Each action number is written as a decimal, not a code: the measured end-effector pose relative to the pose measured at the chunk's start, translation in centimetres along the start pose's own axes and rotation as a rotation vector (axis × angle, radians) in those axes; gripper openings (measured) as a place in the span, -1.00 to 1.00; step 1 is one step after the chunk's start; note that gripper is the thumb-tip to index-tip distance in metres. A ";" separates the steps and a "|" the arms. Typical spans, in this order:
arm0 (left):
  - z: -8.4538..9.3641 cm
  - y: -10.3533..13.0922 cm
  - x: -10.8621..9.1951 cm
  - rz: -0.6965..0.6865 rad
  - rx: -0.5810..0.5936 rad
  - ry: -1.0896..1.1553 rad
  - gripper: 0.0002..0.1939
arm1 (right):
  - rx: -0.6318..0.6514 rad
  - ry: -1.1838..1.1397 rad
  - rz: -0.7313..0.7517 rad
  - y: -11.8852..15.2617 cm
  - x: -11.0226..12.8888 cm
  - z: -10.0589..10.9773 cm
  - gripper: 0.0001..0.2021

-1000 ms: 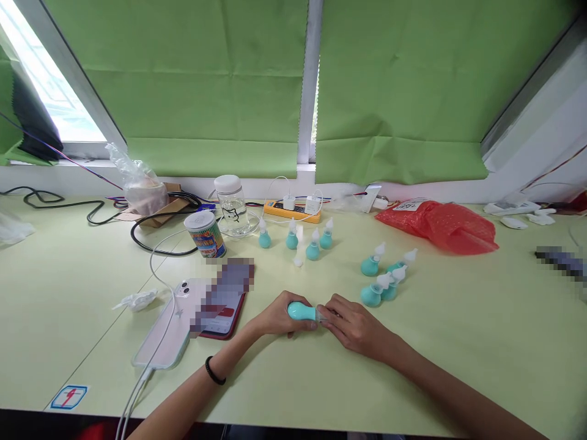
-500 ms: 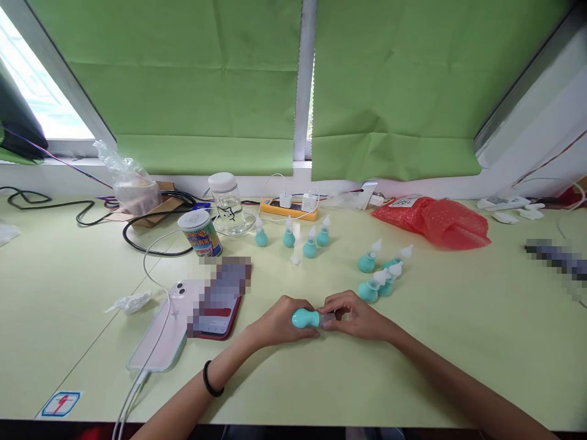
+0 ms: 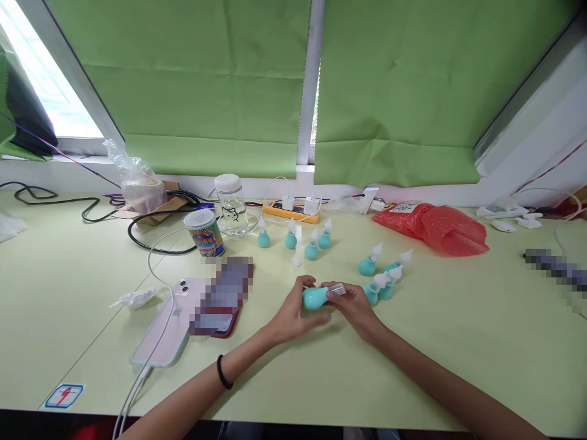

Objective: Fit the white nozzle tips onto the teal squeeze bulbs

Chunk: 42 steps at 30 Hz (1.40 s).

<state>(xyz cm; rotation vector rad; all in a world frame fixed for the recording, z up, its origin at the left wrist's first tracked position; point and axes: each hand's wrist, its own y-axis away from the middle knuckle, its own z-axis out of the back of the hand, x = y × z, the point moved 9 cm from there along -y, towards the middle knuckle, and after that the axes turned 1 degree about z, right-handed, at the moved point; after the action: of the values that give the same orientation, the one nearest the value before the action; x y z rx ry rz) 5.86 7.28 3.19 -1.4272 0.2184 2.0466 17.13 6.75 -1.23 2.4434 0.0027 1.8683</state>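
A teal bulb syringe [image 3: 315,299] with a clear tip lies sideways in front of me, above the table. My right hand [image 3: 355,308] pinches it at the neck, close to the clear tip. On its left, my left hand [image 3: 293,315] is around the bulb with thumb and fingers spread; the thumb is slightly blurred and stands off the bulb. Just past my right hand is a cluster of similar bulb syringes [image 3: 368,266] with whitish tips, some overlapping. Several more bulb syringes [image 3: 311,249] stand upright farther back.
Left of my hands lie a pink phone [image 3: 158,330] with a cable and a red-edged phone [image 3: 229,293]. Behind them stand a printed can [image 3: 205,235] and a clear jar [image 3: 232,211]. An orange power strip [image 3: 288,211] and a red plastic bag [image 3: 440,229] are at the back.
Both hands and the bulb syringe have moved slightly away from me. My left thumb has come off the bulb, and my right hand has shifted from the clear tip towards the neck.
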 end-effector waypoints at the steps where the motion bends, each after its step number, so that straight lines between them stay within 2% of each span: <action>1: 0.4 -0.5 0.0 -0.021 -0.016 -0.008 -0.58 | -0.049 0.003 0.039 0.0 0.4 0.5 -0.76; 3: 1.6 -1.8 0.4 -0.026 -0.095 -0.123 -0.64 | -0.116 0.038 0.128 0.0 1.3 1.1 -0.79; 5: 2.0 -3.2 1.1 0.004 -0.140 -0.379 -0.63 | -0.119 0.086 0.193 0.1 1.9 1.0 -0.79; 9: 0.6 -5.6 3.2 0.102 -0.027 -0.924 -0.58 | -0.017 0.207 0.225 0.3 1.8 -0.4 -0.75; 12: 0.1 -6.0 4.3 0.157 0.062 -1.077 -0.68 | 0.044 0.352 0.214 0.5 1.3 -1.2 -0.77; 15: 0.7 -5.5 3.8 0.140 0.042 -0.904 -0.68 | 0.058 0.469 0.242 1.1 1.5 -1.4 -0.74; 18: 1.8 -4.3 3.0 0.128 -0.028 -0.426 -0.59 | 0.119 0.552 0.286 1.8 1.8 -2.0 -0.66; 20: 1.9 -3.3 2.7 0.136 -0.006 -0.083 -0.59 | 0.174 0.593 0.276 2.1 1.6 -2.5 -0.72; 23: 1.6 -1.9 3.1 0.246 0.038 0.301 -0.65 | 0.204 0.639 0.263 2.0 1.5 -2.8 -0.84; 27: 1.3 -0.6 4.5 0.389 0.040 0.588 -0.60 | 0.217 0.716 0.367 1.9 2.1 -3.1 -0.71; 31: 1.4 -0.4 5.6 0.437 0.032 0.690 -0.56 | 0.173 0.825 0.540 2.1 3.3 -3.0 -0.71; 37: 0.8 -0.5 5.1 0.372 0.108 0.566 -0.65 | 0.166 0.996 0.662 2.6 3.2 -3.5 -0.75; 42: 0.7 -0.3 4.9 0.332 0.046 0.552 -0.67 | 0.147 1.115 0.756 3.1 3.0 -3.7 -0.75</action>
<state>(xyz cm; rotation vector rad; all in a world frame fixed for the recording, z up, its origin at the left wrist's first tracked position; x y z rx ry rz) 4.38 9.78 -0.80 -2.0081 0.7693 1.8234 14.24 3.96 2.82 1.1520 -0.8173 3.3422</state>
